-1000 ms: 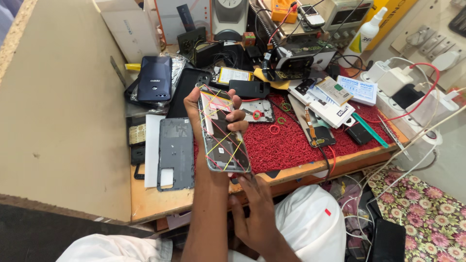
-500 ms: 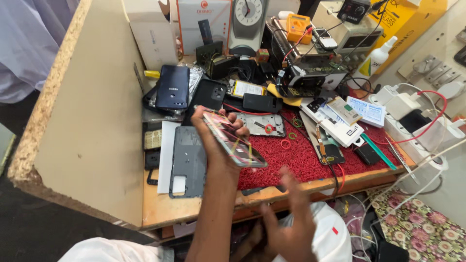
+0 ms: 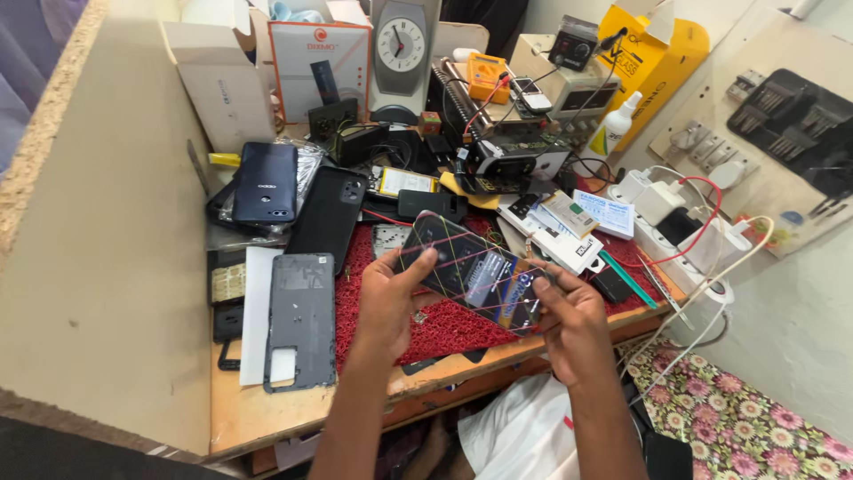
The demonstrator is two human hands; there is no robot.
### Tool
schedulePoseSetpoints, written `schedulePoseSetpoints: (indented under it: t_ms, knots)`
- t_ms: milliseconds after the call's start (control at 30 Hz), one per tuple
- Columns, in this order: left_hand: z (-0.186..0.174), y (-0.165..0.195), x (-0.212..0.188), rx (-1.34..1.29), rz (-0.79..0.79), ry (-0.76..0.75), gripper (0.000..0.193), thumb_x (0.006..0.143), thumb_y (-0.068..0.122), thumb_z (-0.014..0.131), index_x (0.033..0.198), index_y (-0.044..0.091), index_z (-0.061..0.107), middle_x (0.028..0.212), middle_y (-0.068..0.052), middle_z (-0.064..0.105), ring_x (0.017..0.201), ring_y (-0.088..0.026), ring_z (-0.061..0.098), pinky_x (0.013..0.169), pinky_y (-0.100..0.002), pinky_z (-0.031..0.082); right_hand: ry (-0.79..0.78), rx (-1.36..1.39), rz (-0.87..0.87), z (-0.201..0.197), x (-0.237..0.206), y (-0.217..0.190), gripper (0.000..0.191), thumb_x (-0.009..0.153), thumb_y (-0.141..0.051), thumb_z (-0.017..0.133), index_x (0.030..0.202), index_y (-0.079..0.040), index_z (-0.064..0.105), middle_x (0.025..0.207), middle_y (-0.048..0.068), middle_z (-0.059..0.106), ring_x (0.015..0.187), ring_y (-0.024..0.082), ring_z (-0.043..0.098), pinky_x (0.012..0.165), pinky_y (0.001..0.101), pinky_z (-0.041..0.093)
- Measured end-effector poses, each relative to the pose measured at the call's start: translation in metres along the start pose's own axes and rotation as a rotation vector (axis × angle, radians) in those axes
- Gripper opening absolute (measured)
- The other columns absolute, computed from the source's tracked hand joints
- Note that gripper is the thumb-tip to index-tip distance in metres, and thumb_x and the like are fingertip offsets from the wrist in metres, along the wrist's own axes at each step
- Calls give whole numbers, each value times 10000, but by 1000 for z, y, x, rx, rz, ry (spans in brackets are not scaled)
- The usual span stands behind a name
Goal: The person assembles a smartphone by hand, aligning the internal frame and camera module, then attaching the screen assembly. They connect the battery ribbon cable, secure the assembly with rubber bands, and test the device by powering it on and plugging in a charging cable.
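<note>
A dark phone screen panel (image 3: 466, 271) wrapped in crossing thin bands is held flat above the red mat (image 3: 444, 324). My left hand (image 3: 386, 298) grips its left end, thumb on top. My right hand (image 3: 569, 316) grips its right end from below and the side. Both hands hover over the front part of the workbench.
A grey phone back frame (image 3: 300, 320) lies on white paper at the left. Dark phones (image 3: 264, 182) and a black back cover (image 3: 327, 218) lie behind. A clock (image 3: 402, 49), boxes, a power unit (image 3: 511, 151), a bottle (image 3: 613, 124) and white cables (image 3: 702, 293) crowd the back and right. A board wall (image 3: 98, 222) stands on the left.
My right hand has come up from below the bench edge and taken the panel's right end. The panel has turned from upright in the left hand to lying crosswise between both hands.
</note>
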State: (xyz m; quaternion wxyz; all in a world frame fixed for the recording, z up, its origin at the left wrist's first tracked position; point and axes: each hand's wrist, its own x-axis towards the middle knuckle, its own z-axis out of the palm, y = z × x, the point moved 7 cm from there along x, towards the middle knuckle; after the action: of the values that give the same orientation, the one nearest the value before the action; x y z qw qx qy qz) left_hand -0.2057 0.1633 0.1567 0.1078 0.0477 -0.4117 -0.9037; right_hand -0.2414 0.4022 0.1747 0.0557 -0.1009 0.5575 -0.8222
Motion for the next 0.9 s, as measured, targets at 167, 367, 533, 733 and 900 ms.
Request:
schedulePoseSetpoints:
  t_ms: [167,367,533,733,900]
  knots:
    - [18,-13,-17,220,-172,-173,247,834,68,758,1048,-48,717,927,-147,796,790,-210,778,742,-384,684,25,92,-101,-6,10,-23,185,969,-69,652,1112,41,691,914,90,742,748,127,709,689,275,589]
    - [37,-24,-40,80,-23,14,260,851,98,790,1070,-42,776,912,-99,782,791,-122,702,748,-272,578,-16,23,-196,0,7,-43,136,936,-66,691,1039,24,697,887,94,736,742,133,706,687,279,590]
    - [41,-27,-45,3,35,47,244,845,89,811,1041,-54,782,890,-117,776,776,-145,699,730,-275,576,8,-184,-254,0,4,-44,155,945,-83,766,1003,41,692,879,72,710,755,99,658,696,254,550]
    - [37,-46,-44,-283,-90,140,250,868,136,750,1064,-18,738,926,-113,777,795,-181,731,768,-352,604,12,-40,-101,0,14,-41,403,912,-149,697,1257,22,578,1007,96,733,840,126,709,748,274,584]
    - [34,-51,-35,-536,1,152,338,1001,331,593,1139,27,650,1049,-96,738,936,-191,722,862,-371,591,-207,456,-69,44,-14,4,889,992,-52,738,1705,-52,208,1301,212,654,963,207,629,821,339,560]
